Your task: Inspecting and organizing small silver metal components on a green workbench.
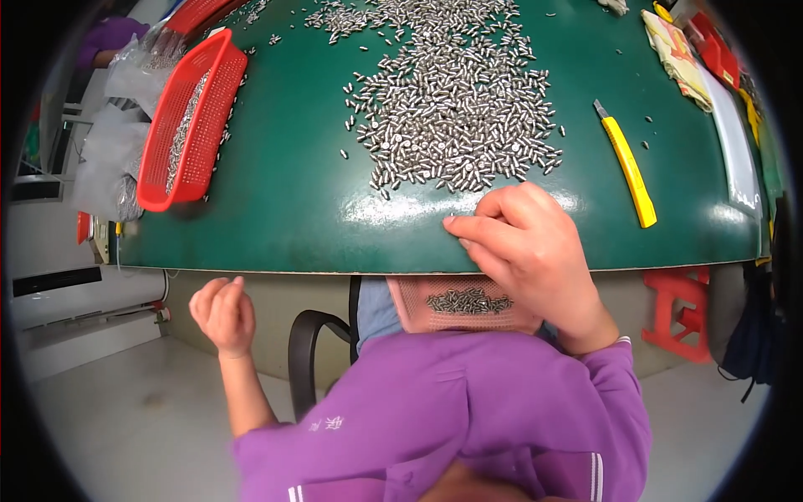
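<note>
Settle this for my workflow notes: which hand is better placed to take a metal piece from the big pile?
Probably the right hand: it is over the table, close to the pile's near edge. The left hand is off the table's near edge, out to the left and farther from the pile.

Small silvery metal pieces (460, 125), short and tapered, lie in a dense heap on the green tabletop (293, 167), most on their sides and pointing every which way; a few turn round ends upward. Stray ones lie apart at the heap's left edge. More pieces (468, 301) sit in a pink mesh basket (406, 303) below the table's front edge.
</note>
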`<state>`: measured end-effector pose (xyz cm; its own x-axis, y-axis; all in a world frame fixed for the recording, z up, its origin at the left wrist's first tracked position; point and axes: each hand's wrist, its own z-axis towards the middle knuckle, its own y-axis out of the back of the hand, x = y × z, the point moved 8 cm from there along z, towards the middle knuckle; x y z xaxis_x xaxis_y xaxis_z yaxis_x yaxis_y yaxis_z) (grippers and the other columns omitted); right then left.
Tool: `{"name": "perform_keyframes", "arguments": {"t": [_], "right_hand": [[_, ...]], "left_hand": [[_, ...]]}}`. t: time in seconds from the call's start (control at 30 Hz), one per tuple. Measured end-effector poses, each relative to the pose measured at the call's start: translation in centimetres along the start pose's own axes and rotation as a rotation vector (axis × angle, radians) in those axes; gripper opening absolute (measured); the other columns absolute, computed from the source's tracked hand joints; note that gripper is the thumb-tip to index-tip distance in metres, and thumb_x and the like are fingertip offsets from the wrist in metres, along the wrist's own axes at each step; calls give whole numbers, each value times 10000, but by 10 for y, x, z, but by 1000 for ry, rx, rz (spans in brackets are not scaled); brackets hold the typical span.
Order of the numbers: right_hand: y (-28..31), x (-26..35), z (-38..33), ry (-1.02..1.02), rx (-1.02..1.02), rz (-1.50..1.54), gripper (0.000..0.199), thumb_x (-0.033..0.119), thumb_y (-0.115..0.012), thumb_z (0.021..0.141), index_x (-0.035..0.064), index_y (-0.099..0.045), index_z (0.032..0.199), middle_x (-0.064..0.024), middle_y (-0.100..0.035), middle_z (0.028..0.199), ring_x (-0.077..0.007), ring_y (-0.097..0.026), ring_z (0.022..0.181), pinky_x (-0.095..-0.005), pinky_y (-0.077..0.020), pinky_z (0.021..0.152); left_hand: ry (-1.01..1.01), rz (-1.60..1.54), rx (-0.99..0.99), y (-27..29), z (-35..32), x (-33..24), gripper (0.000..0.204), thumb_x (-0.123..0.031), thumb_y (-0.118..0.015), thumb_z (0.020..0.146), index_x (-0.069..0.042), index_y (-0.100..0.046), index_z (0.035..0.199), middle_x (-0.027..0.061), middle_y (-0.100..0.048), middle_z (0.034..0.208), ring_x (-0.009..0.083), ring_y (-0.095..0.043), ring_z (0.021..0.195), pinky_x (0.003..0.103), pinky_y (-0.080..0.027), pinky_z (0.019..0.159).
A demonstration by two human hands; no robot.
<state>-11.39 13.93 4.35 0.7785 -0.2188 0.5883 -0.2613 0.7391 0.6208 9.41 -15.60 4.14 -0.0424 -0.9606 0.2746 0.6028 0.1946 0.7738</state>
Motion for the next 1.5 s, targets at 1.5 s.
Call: {"name": "perform_keyframes", "arguments": {"t": [1.5], "right_hand": [[0,-10,4,-152,-50,-4,173,54,-782,752,66,-657,872,-74,-606,877,-292,-605,841,-404,-500,749]], "left_hand": [[406,-1223,243,-85,152,-152,766,104,-690,834,-15,-386,1526,66,-690,937,183,-649,842,318,-535,790]]}}
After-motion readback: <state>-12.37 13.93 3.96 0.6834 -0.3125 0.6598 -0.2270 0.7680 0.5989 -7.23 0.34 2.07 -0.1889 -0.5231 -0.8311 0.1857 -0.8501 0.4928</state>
